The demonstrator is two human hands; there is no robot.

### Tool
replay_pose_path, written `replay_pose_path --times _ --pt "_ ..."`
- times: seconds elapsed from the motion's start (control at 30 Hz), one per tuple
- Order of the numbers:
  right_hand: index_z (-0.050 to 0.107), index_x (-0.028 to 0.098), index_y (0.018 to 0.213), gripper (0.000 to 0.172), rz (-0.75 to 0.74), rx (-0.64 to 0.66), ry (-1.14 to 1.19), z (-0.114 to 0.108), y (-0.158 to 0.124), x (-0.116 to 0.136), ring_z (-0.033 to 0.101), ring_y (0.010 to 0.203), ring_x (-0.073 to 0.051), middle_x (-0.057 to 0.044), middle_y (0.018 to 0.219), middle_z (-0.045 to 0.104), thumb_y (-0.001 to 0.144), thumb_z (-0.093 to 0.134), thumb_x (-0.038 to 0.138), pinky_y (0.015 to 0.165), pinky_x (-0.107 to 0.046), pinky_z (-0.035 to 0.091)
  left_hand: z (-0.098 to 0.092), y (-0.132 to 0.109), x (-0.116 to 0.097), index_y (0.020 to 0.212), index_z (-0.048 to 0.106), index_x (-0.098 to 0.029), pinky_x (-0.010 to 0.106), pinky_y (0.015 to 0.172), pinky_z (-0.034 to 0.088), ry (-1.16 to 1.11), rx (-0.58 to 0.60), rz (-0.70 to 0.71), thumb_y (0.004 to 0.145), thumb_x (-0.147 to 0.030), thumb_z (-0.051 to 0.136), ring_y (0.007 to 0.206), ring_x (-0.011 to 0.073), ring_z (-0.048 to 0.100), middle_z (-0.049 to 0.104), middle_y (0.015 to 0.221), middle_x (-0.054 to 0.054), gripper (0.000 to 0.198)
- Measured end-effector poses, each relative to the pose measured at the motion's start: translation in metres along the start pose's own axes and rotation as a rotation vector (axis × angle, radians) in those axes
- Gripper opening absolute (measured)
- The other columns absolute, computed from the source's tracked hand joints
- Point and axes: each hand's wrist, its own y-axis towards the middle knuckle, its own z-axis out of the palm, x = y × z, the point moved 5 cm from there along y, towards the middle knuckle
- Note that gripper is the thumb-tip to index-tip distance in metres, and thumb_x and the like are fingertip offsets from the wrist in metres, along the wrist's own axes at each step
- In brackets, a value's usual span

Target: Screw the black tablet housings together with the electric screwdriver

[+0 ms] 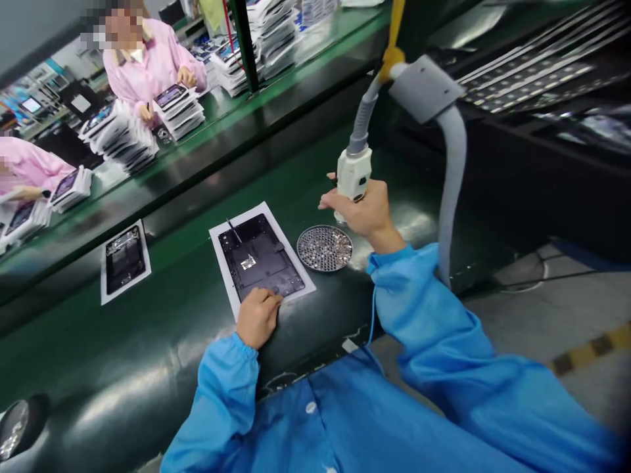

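Note:
My right hand [367,213] is wrapped round a white electric screwdriver [353,174], which hangs upright from a grey hose. Just below its tip lies a round perforated dish [308,259] with small shiny screws in its holes. Left of the dish, a black tablet housing [263,253] rests on a white sheet [224,263], with a thin metallic strip sticking up near its top. My left hand [259,316] touches the near edge of the housing, fingers curled and pressed together. Whatever is between those fingertips is hidden.
Another tablet housing [123,259] on white paper lies further left on the green bench [162,355]. Across a raised ledge, people in pink sit by stacks of tablets and paper [180,112]. A grey hose [453,190] loops down beside my right arm. A round shiny object [14,427] sits lower left.

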Motion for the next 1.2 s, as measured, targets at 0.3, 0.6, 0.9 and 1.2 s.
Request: replay_pose_path --times 0.3,0.6,0.9,1.2 --pt "0.061 0.019 0.066 0.025 0.128 0.091 0.278 0.032 -0.023 0.02 0.049 0.037 -0.011 0.005 0.045 0.052 0.059 0.08 0.033 0.039 -0.027 0.039 0.014 0.005 0.001 0.094 0.069 -0.017 0.032 0.07 0.049 0.035 -0.086 -0.005 0.092 -0.022 0.052 0.08 0.0197 0.055 0.065 0.086 0.007 0.018" --pt "0.066 0.019 0.08 0.019 0.121 0.038 0.41 0.047 -0.033 0.006 0.05 0.036 -0.011 0.007 0.043 0.054 0.063 0.073 0.024 0.041 -0.028 0.042 0.014 0.001 -0.004 0.09 0.069 -0.018 0.031 0.068 0.048 0.009 -0.109 0.015 0.094 -0.025 0.05 0.078 0.0185 0.055 0.066 0.084 0.006 0.02" --pt "0.065 0.019 0.079 0.018 0.144 0.031 0.384 0.052 -0.036 0.003 0.049 0.036 -0.011 0.008 0.042 0.053 0.063 0.071 0.022 0.042 -0.028 0.041 0.013 0.006 0.005 0.1 0.07 -0.02 0.032 0.075 0.051 -0.054 0.124 -0.024 0.09 -0.026 0.055 0.084 0.019 0.059 0.066 0.092 0.006 0.019" --pt "0.065 0.019 0.077 0.018 0.169 0.021 0.367 0.051 -0.033 -0.003 0.049 0.036 -0.011 0.008 0.042 0.053 0.061 0.071 0.025 0.042 -0.028 0.042 0.013 0.001 0.002 0.101 0.07 -0.019 0.033 0.078 0.053 -0.068 0.169 -0.024 0.082 -0.009 0.048 0.088 0.0197 0.059 0.065 0.093 0.007 0.031"
